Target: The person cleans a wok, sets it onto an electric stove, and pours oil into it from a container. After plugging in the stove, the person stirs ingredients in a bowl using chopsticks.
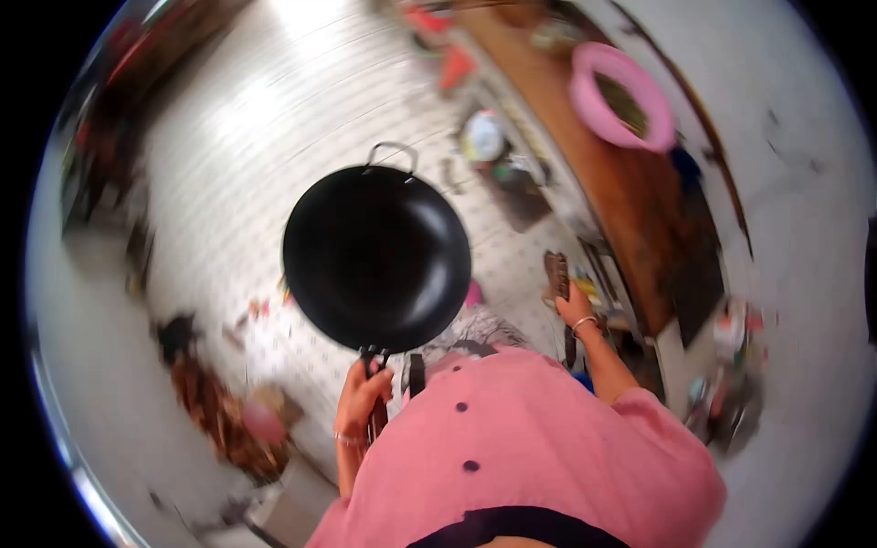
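Wok (375,251), black, smooth inside: held in the air above the pale floor (219,173), to the person's left of the wooden table (589,155) and well apart from it. The open bowl faced up toward the head.

Handling, by judgement: a stiff metal shell, moderately heavy, most of its weight out beyond the fist, so it would have tended to dip at the far side and twist at the wrist. Not fragile. The glossy wall looked slippery for bare fingers. Best hold: the long handle (377,418), gripped firmly near the bowl, with the wire loop (395,143) on the opposite rim as the second hold for sharing the load.

Direction: the long axis ran from the long handle, near the body, across the bowl to the loop. The loop end pointed away from the person, leaning slightly toward the side where the wooden table stood; the long handle pointed back beside the pink shirt (530,429).

Left hand (364,397): closed around the long handle, just below its metal joint with the bowl, on the far side of the wok from the loop. Loop untouched.

Right hand (577,308): reached low beside the near part of the wooden table, at the lower end of a brown patterned thing (561,277). Blur there; whether the fingers gripped it or only touched it, one could not tell.

Pink basin (586,105): on the wooden table, toward its far part, with greenish stuff inside.
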### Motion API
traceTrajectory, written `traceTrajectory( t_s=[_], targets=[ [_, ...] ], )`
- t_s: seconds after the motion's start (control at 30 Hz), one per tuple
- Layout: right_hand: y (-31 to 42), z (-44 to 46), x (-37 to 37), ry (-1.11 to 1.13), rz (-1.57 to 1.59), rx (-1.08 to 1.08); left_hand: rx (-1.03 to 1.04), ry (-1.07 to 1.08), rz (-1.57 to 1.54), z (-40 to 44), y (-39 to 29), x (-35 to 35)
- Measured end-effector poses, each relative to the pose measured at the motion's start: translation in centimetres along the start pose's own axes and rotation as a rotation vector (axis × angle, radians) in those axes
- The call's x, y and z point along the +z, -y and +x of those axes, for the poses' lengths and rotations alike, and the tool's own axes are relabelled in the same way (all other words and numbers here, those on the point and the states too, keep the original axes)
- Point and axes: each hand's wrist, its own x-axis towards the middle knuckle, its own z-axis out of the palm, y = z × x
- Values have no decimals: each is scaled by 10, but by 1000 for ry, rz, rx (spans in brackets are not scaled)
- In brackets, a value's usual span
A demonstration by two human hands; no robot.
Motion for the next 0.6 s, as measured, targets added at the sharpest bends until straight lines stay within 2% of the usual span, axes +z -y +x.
traceTrajectory(
  t_s=[0.07, 0.1, 0.17, 0.2, 0.23, 0.33, 0.37, 0.43, 0.47, 0.6],
  targets=[
    [-5, -36, -29, -165, -171, -68, -31, 80, 78, -7, -1, 15],
    [-20, -49, -50, -216, -154, -11, -51, 110, 133, -10, -6, 32],
    [-35, -77, -82, -418, -4, -60, -35, 247, 159, -12, -17, 56],
    [-37, -91, -102, -410, 36, 78, -50, 251, 187, -18, -23, 74],
    [-50, -102, -123, -432, 47, 105, -67, 263, 213, -19, -28, 98],
    [-128, -120, -173, -772, 161, 57, -71, 437, 202, 2, -25, 187],
    [-162, -125, -190, -805, 177, 86, -70, 461, 240, 7, -19, 223],
    [-198, -150, -213, -830, 110, 297, -65, 501, 312, 16, -20, 270],
    [-219, -158, -222, -884, 136, 288, -124, 464, 313, 15, -24, 302],
    [-284, -187, -246, -1009, 100, 391, -121, 579, 285, 41, -12, 382]
  ],
)
